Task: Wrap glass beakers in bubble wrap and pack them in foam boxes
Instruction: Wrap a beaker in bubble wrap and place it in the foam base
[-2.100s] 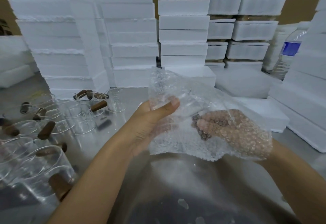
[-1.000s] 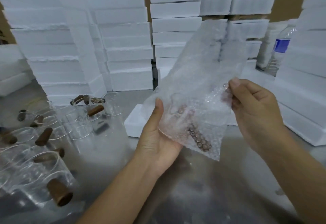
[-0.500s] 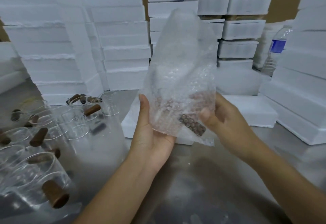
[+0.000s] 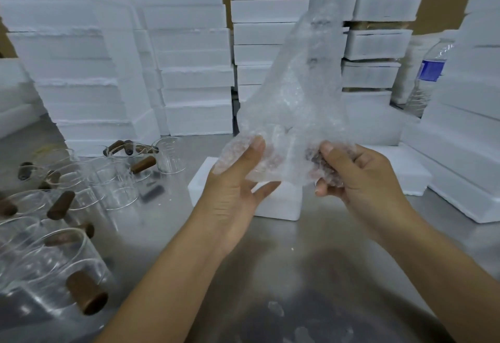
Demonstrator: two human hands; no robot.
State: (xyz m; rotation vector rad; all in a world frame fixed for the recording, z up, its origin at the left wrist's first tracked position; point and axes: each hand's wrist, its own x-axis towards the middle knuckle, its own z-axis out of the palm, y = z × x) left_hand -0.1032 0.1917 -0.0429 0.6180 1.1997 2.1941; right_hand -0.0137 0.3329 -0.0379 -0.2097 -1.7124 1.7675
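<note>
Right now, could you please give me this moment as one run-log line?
step: wrapping | left hand: holds wrap | right hand: holds wrap | wrap: raised, upright | beakers: loose at left | foam box: behind hands

Over the table (image 4: 311, 248), I hold the bubble wrap (image 4: 303, 99) between my left grip (image 4: 232, 188) and right grip (image 4: 359, 177), with a single foam box (image 4: 278, 204) lying just behind them. Beakers (image 4: 54, 261) crowd the table's left side. Stacked foam boxes (image 4: 189, 72) line the back, and a bottle (image 4: 430, 72) stands among those at right.
</note>
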